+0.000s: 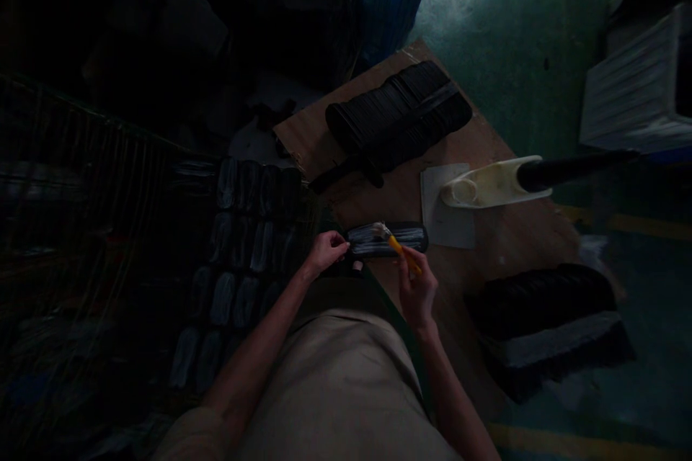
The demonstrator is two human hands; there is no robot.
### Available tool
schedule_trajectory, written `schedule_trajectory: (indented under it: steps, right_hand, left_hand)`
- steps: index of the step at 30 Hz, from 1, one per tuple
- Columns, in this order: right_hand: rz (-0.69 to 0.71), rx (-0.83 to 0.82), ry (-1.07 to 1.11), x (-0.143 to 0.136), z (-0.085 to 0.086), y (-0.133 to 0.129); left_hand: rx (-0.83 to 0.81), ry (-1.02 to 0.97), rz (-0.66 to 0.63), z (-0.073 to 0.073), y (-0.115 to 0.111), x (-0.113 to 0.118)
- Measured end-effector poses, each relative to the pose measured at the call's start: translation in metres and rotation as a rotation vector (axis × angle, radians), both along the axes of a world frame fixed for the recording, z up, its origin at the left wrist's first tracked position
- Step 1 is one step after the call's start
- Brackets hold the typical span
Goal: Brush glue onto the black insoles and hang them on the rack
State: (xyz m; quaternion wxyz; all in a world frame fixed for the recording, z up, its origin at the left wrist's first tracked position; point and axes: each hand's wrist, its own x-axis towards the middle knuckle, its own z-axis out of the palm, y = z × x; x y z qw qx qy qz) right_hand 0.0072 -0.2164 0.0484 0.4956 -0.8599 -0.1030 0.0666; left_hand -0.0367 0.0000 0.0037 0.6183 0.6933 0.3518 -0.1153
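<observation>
My right hand (417, 288) is closed around the yellow handle of a small brush (397, 245). The pale bristles rest over a dark oblong piece (414, 236) marked with whitish streaks, lying at the table's near edge. At that piece's left end, my left hand (327, 252) has its fingers pinched together; it touches the end of the piece, and a grip on it looks likely in the dim light. To the right lies a pale sheet (446, 223), with a cream-coloured container (486, 184) on it, a thick black handle sticking out of the container.
On the brown table (519, 230) lie a dark stack of oblong pieces (400, 112) at the back and another dark stack (546, 310) at the right. Rows of streaked pieces (243, 252) stand at the left. A blue crate (383, 3) is behind the table.
</observation>
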Motion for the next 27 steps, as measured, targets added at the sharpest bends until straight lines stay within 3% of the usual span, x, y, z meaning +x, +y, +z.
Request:
schedule_trajectory:
  steps: [5,11,15,19,21,24,27]
  right_hand:
    - [-0.152,-0.072,-0.026,0.013,0.004,-0.027]
    - [-0.19,-0.185,-0.185,0.011,0.007,-0.043]
    - [-0.02,-0.25,-0.243,-0.008,0.01,-0.023]
    - [0.222,-0.11,-0.169,-0.032,0.011,0.012]
    - [0.284,-0.045,-0.116,-0.037,0.01,0.017]
    - [0.25,-0.027,-0.098,-0.028,0.008,-0.001]
    - [0.099,-0.121,-0.152,-0.007,0.005,-0.037]
  left_hand:
    - [0.031,0.033,0.045,0.004,-0.006,0.0]
    - [0.03,0.075,0.076,0.005,-0.009,-0.001]
    - [0.032,0.051,0.058,0.004,-0.007,-0.001]
    - [0.039,0.047,0.043,0.005,-0.006,-0.001]
    - [0.038,0.051,0.041,0.005,-0.006,-0.001]
    - [0.037,0.055,0.047,0.006,-0.007,0.0]
    - [0.037,0.059,0.051,0.007,-0.008,0.001]
